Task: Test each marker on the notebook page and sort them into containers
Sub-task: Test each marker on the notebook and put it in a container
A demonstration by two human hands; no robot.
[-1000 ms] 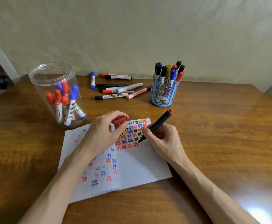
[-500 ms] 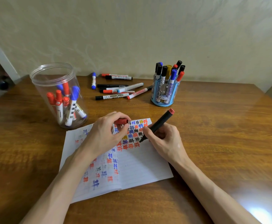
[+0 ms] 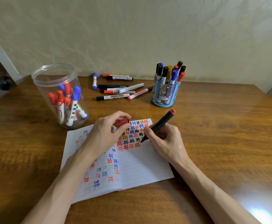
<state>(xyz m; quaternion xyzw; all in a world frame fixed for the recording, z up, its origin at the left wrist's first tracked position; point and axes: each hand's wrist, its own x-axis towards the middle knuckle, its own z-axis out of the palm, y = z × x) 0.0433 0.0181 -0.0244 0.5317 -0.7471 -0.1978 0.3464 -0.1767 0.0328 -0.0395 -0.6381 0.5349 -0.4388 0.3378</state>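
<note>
Notebook (image 3: 140,167), open on lined paper crowded with red, blue, black and yellow test marks, lies flat on the glossy wooden desk (image 3: 221,135). Behind it on the left stands a round clear plastic jar (image 3: 40,81) of red and blue markers, and on the right a blue cylindrical holder (image 3: 162,103) with more. The right hand (image 3: 166,141) grips a black marker (image 3: 160,125), tip on the page. The left hand (image 3: 103,136) pinches a red cap (image 3: 123,122). One loose marker (image 3: 114,97) reads "WHITEBOARD".

I'd call this a room in a home: a varnished wooden table (image 3: 213,126) against a mottled plaster wall (image 3: 132,33).
</note>
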